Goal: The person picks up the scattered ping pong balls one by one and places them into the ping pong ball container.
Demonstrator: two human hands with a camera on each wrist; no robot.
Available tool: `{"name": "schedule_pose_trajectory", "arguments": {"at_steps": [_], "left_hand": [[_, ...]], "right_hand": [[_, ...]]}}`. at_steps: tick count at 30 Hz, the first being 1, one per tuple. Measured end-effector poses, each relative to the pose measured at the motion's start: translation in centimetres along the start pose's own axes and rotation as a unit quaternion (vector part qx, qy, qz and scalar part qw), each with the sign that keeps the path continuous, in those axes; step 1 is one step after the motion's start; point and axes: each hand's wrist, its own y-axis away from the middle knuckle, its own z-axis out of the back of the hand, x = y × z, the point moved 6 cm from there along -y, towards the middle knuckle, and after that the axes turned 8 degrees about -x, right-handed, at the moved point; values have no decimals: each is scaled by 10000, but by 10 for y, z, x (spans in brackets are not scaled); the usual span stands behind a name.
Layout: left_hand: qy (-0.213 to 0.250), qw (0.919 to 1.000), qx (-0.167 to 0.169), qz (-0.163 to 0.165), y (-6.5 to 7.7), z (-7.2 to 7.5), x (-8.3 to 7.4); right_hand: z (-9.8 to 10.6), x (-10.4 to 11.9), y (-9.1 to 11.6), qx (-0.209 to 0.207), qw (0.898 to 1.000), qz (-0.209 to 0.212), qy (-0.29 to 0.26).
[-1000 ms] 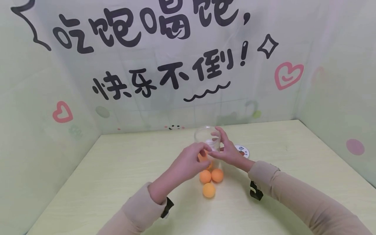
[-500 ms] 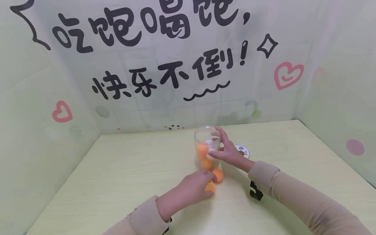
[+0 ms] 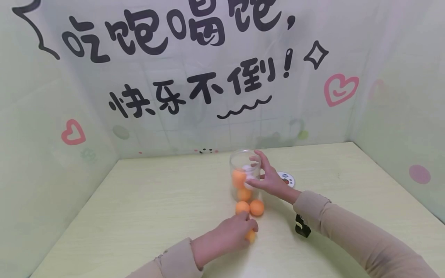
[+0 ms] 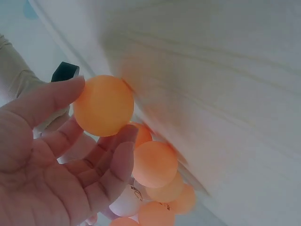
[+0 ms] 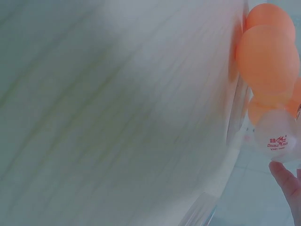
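My left hand (image 3: 227,236) is low over the front of the table, its thumb and fingers pinching a yellow-orange table tennis ball (image 4: 104,106). In the head view the fingers partly cover that ball. Just beyond it, two orange table tennis balls (image 3: 257,207) lie side by side on the table, before a clear jar (image 3: 236,163). My right hand (image 3: 272,180) grips the upright jar from the right. Orange balls (image 3: 244,194) and white balls (image 5: 276,136) show through its wall, the white ones partly behind my right fingers.
A round white disc (image 3: 290,179) with a printed picture lies right of the jar, partly behind my right hand. The pale wooden table (image 3: 156,193) meets a printed back wall (image 3: 174,131), with side walls at left and right.
My left hand has come from the jar's side toward me, down to the front ball, and now pinches it. My right hand keeps its grip on the jar, which has not moved.
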Motion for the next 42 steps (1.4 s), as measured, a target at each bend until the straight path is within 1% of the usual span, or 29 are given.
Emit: {"name": "schedule_pose_trajectory", "arguments": {"at_steps": [8,13,18,23,28,32,35,39,42], "left_hand": [[342,9987,366,132,7,-3,1],[459,9980,386,207,9,-3,3],[579,9974,344,249,10,2,6],[788,9965,123,248,9,9,9],[1092,9936,-209,195,8,22,14],[1481,9871,-571,226,6,36,22],[1835,9794,-798,286,5,47,26],[2176,9704,-969,403,3,59,33],[2264,9669,-1042,554,0,63,37]], "right_hand": [[-1,0,1,-67,10000,10,66],[-1,0,2,-69,9999,-44,67],[-2,0,3,-68,9999,-92,73],[-2,0,4,-61,9999,-104,85],[-3,2,5,-89,9999,-53,104],[-3,3,5,-130,9999,53,79],[-4,4,6,-121,9999,57,70],[-4,5,6,-86,9999,13,66],[-4,5,7,-86,9999,-5,81]]}}
